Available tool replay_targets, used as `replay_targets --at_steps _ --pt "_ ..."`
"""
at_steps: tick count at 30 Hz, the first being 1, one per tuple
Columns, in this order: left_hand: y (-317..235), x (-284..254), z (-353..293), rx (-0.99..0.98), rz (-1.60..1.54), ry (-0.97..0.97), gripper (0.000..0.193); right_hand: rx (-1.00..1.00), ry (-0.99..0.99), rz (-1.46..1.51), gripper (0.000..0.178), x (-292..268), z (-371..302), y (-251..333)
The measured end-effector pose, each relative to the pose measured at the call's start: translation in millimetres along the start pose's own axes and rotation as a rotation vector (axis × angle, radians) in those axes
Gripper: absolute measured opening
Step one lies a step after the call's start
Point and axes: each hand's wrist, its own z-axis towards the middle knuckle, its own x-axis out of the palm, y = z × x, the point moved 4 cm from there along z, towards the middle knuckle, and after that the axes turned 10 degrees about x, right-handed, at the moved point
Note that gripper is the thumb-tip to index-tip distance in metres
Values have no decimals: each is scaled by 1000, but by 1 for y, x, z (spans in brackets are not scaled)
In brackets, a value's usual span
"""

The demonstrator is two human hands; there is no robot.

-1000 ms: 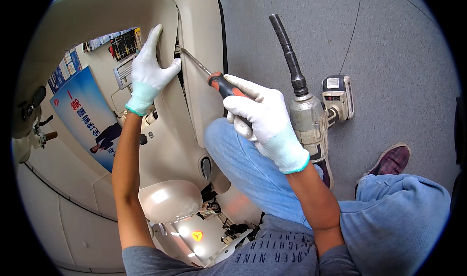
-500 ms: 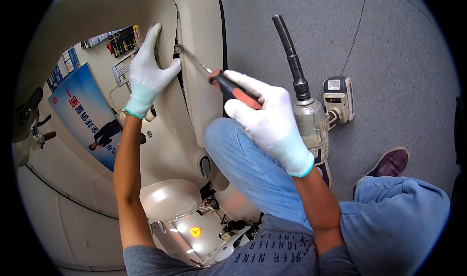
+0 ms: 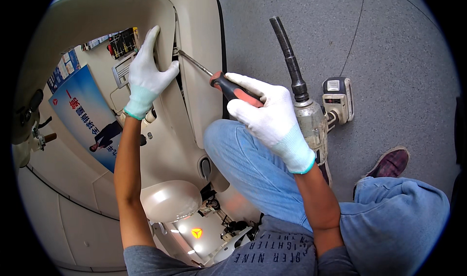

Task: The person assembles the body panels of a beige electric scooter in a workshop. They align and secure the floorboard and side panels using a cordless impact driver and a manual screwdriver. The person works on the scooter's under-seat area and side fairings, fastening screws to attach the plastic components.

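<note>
A screwdriver with a red and black handle is in my right hand, which wears a white glove with a pale green cuff. Its metal shaft points up and left, the tip beside a narrow dark gap in a beige vehicle body. On the gap's left side, my gloved left hand rests against the beige panel, thumb and fingers spread. The thumb lies near the gap, a little below the screwdriver tip. Whether the tip touches the body's edge is hard to tell.
Right of my knee, a cordless impact wrench with a long black socket lies on the grey speckled floor. A rounded glossy beige part sits below my left hand. Through the opening appears a blue poster.
The screwdriver and my right hand have shifted very slightly right and down. The shaft, blurred before, now looks sharp. My left hand stays at nearly the same place.
</note>
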Motion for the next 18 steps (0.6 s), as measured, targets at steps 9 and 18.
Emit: replay_targets --at_steps 9,18 --pt "1 0 0 4 18 -5 76 71 85 182 49 -3 2 -2" --pt "-1 -1 0 -2 15 -3 76 177 146 379 50 -4 1 -4"
